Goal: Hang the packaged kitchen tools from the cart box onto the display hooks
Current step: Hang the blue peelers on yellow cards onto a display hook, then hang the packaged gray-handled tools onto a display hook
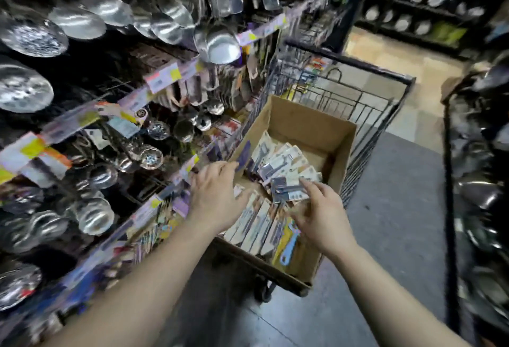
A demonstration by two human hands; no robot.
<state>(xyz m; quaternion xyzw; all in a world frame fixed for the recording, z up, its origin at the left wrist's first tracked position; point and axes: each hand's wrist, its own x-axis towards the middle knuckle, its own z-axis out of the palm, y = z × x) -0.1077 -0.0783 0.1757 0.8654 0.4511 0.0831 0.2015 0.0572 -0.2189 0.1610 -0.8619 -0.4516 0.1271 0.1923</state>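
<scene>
I have both hands over the cardboard box (308, 129) in the wire cart (366, 104). My right hand (321, 217) pinches a carded tool pack (289, 191) lying on the heap of packs (278, 162). My left hand (216, 195) hovers spread, released, beside the display hooks (154, 181).

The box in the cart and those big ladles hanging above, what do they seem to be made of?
The box looks like plain brown corrugated cardboard, matte with folded flaps. The ladles seem to be polished metal, probably stainless steel, judging by their bright mirror-like glints.
</scene>
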